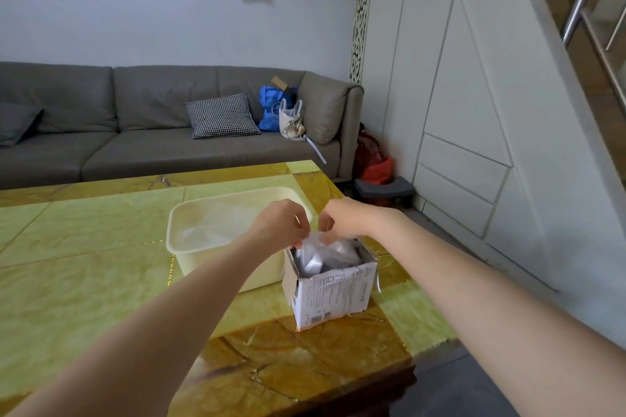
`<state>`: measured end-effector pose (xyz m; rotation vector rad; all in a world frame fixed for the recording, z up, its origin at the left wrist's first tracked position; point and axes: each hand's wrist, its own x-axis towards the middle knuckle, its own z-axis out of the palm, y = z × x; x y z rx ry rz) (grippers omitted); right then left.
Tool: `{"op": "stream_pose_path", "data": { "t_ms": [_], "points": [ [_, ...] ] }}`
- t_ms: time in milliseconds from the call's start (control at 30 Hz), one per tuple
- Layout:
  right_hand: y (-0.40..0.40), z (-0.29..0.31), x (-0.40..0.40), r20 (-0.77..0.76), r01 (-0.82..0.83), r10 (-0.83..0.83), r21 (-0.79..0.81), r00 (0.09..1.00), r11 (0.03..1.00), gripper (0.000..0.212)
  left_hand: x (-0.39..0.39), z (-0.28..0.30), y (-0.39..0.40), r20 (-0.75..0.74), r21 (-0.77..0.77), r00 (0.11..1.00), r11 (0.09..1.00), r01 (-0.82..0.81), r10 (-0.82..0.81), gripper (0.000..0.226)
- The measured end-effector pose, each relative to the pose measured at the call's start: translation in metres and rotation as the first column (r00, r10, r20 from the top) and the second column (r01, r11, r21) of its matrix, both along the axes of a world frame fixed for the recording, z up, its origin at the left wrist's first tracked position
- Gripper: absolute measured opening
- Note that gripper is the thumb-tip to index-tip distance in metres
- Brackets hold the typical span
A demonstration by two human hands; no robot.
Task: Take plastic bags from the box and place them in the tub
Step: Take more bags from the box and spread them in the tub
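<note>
A small white cardboard box [330, 294] with printed labels stands open on the table, stuffed with clear plastic bags [325, 256]. Both hands hover over its far edge. My left hand [279, 223] and my right hand [342, 218] each pinch the top of one clear plastic bag that sticks up out of the box. Just left of and behind the box sits a cream plastic tub [189, 247]. Some clear plastic lies inside the tub [210, 230].
The yellow-green and amber stone table [84, 281] ends close to the right of the box and at the near corner. Behind it stands a grey sofa [152, 132] with a checked cushion and bags. White cabinets line the right.
</note>
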<state>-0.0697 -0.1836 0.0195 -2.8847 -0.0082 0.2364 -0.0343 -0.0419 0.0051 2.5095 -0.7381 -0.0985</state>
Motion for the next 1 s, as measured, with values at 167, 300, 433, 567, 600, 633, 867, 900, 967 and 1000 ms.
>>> {"op": "stream_pose_path", "data": {
  "t_ms": [167,300,433,567,600,633,867,900,967,1000],
  "points": [
    [-0.001,-0.005,0.003,0.041,-0.006,0.005,0.026,0.999,1.0,0.029,0.003,0.002,0.005,-0.102,-0.05,0.994,0.998,-0.035,0.029,0.025],
    [0.001,-0.004,0.004,0.005,0.026,-0.027,0.1,1.0,0.995,0.044,0.005,0.006,0.011,-0.132,-0.091,0.987,0.991,-0.102,0.09,0.022],
    [0.002,0.003,-0.005,-0.018,0.075,-0.074,0.371,0.997,0.926,0.069,0.007,0.002,0.018,-0.191,-0.117,0.971,0.979,-0.166,0.141,0.017],
    [0.007,-0.004,-0.001,0.066,0.025,-0.039,0.197,0.997,0.98,0.056,0.006,0.003,0.016,-0.272,-0.184,0.952,0.963,-0.198,0.144,0.017],
    [0.008,-0.005,0.001,0.121,0.022,-0.046,0.192,0.992,0.981,0.046,0.005,0.005,0.016,-0.301,-0.209,0.944,0.956,-0.204,0.135,0.018],
    [0.01,-0.007,0.003,0.161,0.027,-0.06,0.2,0.985,0.979,0.038,0.004,0.007,0.016,-0.331,-0.241,0.936,0.948,-0.209,0.122,0.019],
    [0.0,-0.024,-0.005,0.096,0.072,-0.08,0.085,0.992,0.994,0.03,0.004,0.035,0.021,-0.472,-0.545,0.882,0.784,-0.297,0.006,0.016],
    [-0.001,-0.024,-0.006,0.042,0.071,-0.074,0.07,0.996,0.995,0.042,0.005,0.037,0.023,-0.475,-0.546,0.879,0.775,-0.319,0.027,0.014],
    [-0.005,-0.02,-0.008,-0.066,0.101,-0.097,0.063,0.993,0.993,0.07,0.006,0.038,0.025,-0.487,-0.516,0.871,0.782,-0.351,0.07,0.01],
    [-0.006,-0.014,-0.01,-0.07,0.114,-0.109,0.06,0.992,0.992,0.078,0.006,0.037,0.025,-0.493,-0.502,0.866,0.785,-0.365,0.087,0.008]
  ]
}}
